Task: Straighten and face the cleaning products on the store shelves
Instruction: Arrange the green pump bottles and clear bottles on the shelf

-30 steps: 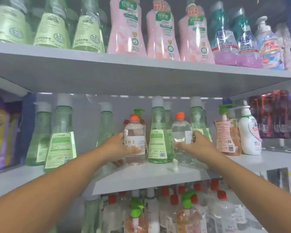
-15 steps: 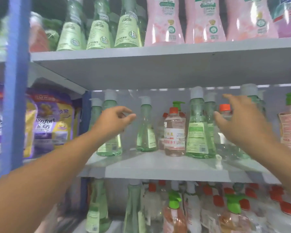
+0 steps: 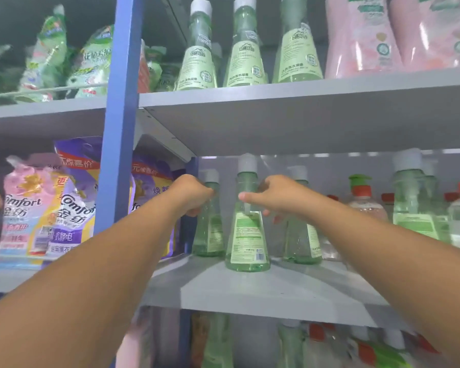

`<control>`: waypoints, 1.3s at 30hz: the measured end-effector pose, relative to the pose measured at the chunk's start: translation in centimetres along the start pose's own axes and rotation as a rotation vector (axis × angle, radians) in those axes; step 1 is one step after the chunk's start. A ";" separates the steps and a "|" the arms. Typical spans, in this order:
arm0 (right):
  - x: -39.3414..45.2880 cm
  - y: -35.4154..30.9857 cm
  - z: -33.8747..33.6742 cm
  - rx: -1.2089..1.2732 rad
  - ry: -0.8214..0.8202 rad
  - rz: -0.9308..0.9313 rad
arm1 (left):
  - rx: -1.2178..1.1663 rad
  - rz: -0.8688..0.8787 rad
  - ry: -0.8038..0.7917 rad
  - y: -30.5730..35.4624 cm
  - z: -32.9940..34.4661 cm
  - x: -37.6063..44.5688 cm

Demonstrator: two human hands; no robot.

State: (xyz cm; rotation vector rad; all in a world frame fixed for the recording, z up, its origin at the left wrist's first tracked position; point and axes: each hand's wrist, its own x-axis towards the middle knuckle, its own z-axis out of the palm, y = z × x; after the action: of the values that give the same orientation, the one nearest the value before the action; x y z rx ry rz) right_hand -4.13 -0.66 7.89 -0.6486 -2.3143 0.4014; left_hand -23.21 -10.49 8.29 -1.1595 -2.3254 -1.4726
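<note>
Three tall green bottles with white caps stand at the left end of the grey middle shelf (image 3: 276, 290). My left hand (image 3: 193, 195) grips the neck of the leftmost green bottle (image 3: 209, 235), which stands far back against the shelf's side. My right hand (image 3: 275, 199) curls round the neck of the third green bottle (image 3: 300, 240). Its thumb reaches left across the neck of the middle green bottle (image 3: 247, 235). That middle bottle stands further forward, and the label side facing me carries a barcode.
A blue upright post (image 3: 120, 128) divides the bays. Comfort softener pouches (image 3: 37, 208) fill the left bay. Orange-capped clear bottles (image 3: 364, 200) and more green bottles (image 3: 412, 205) stand to the right. Green bottles (image 3: 246, 54) and pink bottles (image 3: 361, 38) line the shelf above, with more bottles on the shelf below.
My view and both hands have swung left, away from the orange-capped bottles. The hands, open in the air half a second ago, now grip green bottle necks at the shelf's left end.
</note>
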 end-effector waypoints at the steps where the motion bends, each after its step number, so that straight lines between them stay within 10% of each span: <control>1: 0.8 -0.4 0.6 0.019 0.003 0.029 | 0.046 -0.023 -0.013 0.1 0.2 0.8; 9: 6.0 0.1 3.1 -0.047 -0.078 0.176 | 0.176 -0.118 -0.215 -1.6 3.1 6.6; 22: 13.6 2.1 4.7 0.196 -0.301 0.244 | 0.418 -0.007 -0.049 -4.1 5.0 9.8; 39: 15.1 5.2 6.5 0.325 -0.129 0.152 | 0.005 -0.074 -0.048 -5.2 4.8 10.7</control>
State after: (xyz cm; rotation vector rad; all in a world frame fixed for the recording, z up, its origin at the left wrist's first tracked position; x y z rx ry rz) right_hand -16.50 11.30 9.10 -0.6527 -2.2538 0.8920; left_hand -32.83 -2.07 7.53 -1.1311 -2.4277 -1.4783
